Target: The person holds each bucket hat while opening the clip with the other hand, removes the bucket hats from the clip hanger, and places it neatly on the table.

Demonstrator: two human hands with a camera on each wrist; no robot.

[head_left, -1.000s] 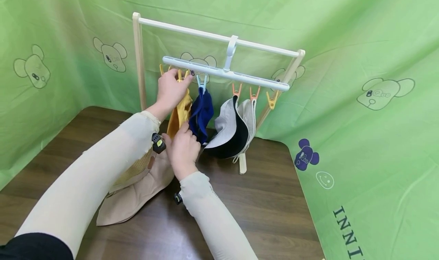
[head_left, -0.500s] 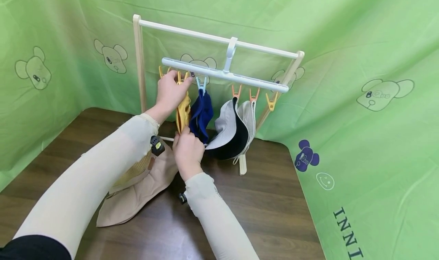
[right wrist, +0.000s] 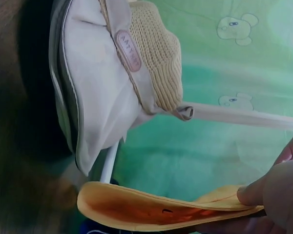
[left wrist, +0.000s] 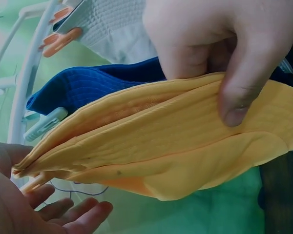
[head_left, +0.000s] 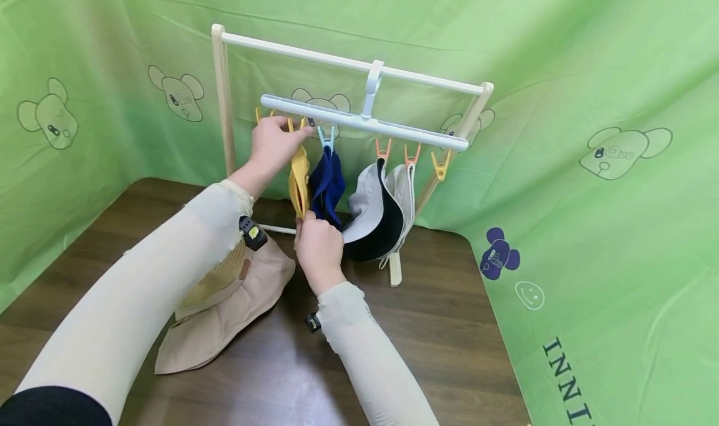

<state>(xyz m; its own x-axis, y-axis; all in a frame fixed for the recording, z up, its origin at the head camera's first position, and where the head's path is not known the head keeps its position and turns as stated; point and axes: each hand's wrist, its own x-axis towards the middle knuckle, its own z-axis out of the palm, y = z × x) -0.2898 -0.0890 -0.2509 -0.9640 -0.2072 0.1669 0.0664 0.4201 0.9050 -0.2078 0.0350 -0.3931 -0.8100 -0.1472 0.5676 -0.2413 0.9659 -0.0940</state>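
Note:
A yellow fabric bucket hat (head_left: 299, 179) hangs folded beneath a yellow clothespin (head_left: 291, 125) at the left part of a light-blue bar hanger (head_left: 337, 115). Up by that clothespin, my left hand (head_left: 272, 142) has its thumb and index finger around it at the hat's top edge; in the left wrist view its other fingers spread loosely. Lower down, my right hand (head_left: 320, 245) pinches the hat's brim, its thumb (left wrist: 234, 105) flat on the yellow cloth. The right wrist view looks into the fold of the yellow hat (right wrist: 161, 209).
A blue hat (head_left: 327, 179), a grey-and-black hat (head_left: 367, 201) and a pale hat (head_left: 401, 186) hang to the right. An unused yellow clothespin (head_left: 441, 166) is at the end. The rack's white rail (head_left: 348, 61) carries the hanger. A beige hat (head_left: 241, 301) sits front left.
My right hand has moved slightly right and down with the brim, and the yellow hat now looks narrower, folded together. My left hand stays at the clothespin.

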